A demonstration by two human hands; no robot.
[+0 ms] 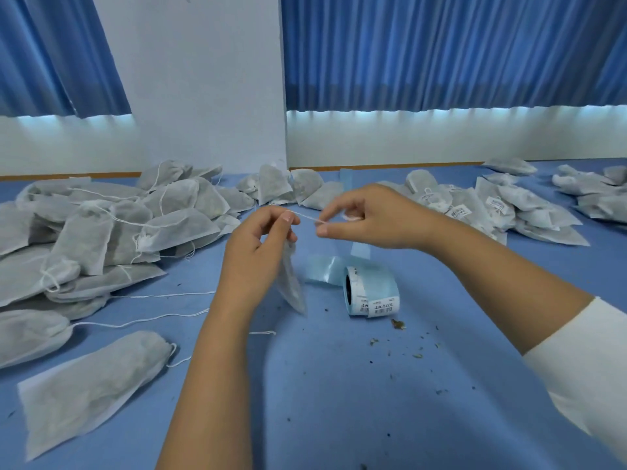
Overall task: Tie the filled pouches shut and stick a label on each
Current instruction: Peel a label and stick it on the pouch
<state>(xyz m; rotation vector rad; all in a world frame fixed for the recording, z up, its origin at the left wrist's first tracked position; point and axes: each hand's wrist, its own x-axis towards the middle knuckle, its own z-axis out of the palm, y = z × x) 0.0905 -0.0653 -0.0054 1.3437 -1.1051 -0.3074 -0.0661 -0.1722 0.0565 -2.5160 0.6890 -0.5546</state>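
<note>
A grey filled pouch hangs edge-on from my left hand, which pinches its white drawstring at the top. My right hand pinches the other end of that string, so it runs taut between the two hands above the blue table. A roll of barcode labels on pale blue backing lies on its side just below and right of the pouch, with loose backing strip trailing behind it.
A large heap of unlabelled pouches with loose strings covers the left side. Labelled pouches are piled at the right, and more pouches lie at the back. Herb crumbs dot the table. A white wall and blue curtains stand behind.
</note>
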